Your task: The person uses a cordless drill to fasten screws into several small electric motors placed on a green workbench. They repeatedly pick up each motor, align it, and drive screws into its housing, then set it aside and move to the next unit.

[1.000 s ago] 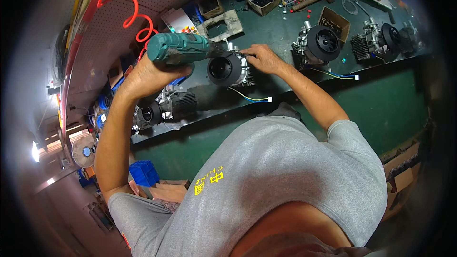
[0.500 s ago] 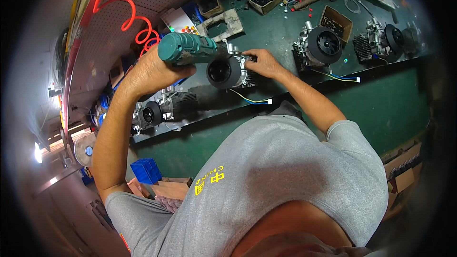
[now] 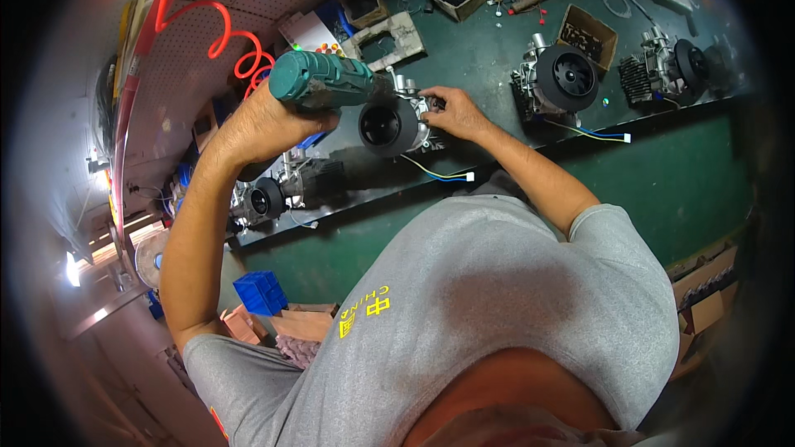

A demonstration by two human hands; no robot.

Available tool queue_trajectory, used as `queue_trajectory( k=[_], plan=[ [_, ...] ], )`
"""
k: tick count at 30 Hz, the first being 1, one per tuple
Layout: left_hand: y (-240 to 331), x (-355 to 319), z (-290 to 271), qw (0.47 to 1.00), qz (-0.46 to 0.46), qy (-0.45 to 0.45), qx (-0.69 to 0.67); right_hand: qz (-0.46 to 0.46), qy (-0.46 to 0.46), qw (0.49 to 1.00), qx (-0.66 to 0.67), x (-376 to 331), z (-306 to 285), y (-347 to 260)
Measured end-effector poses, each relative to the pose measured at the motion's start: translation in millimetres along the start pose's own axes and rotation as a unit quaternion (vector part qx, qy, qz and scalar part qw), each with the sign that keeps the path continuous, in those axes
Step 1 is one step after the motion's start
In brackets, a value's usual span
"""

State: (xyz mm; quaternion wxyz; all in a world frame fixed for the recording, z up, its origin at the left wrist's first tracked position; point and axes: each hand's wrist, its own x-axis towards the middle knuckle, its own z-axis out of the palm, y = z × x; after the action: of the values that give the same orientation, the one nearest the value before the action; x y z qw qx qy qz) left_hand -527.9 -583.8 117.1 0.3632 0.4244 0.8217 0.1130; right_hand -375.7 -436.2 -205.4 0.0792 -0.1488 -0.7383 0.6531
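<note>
- While my left hand (image 3: 290, 126) wraps round the green power drill (image 3: 327, 79), its nose points at the blower unit (image 3: 387, 127); I can't tell whether the tip touches.
- That unit sits near the front edge of the green bench (image 3: 472, 50), its black fan wheel facing me.
- My right hand (image 3: 457, 114) has its fingers curled against the unit's metal side; whether they pinch a small part, I can't tell.
- If the drill slips or I lean on it crookedly, the tip could skid into the fan wheel or my right fingers.
- A poorly steadied unit could twist under the drill's torque.
- The thin cable (image 3: 435, 174) reaches past the bench edge, so my shirt (image 3: 497, 257) could snag its white plug.
- Yellow lettering marks the shirt; on the drill I can make out no writing.
</note>
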Motion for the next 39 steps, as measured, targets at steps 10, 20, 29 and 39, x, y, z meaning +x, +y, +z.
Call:
queue_trajectory(
  k=[10,20,29,39],
  plan=[
    [7,4,12,0.994,0.033,-0.006,0.101,-0.022,0.020,1.000,0.006,3,3,9],
    [9,5,18,0.996,0.024,0.004,0.082,-0.028,0.015,0.999,0.010,5,3,11],
    [8,2,25,0.996,0.010,0.013,0.089,-0.018,0.013,1.000,0.003,4,2,7],
    [0,-59,34,0.974,0.005,0.174,-0.145,0.128,0.025,0.977,0.171,-17,-24,-10]
  ],
)
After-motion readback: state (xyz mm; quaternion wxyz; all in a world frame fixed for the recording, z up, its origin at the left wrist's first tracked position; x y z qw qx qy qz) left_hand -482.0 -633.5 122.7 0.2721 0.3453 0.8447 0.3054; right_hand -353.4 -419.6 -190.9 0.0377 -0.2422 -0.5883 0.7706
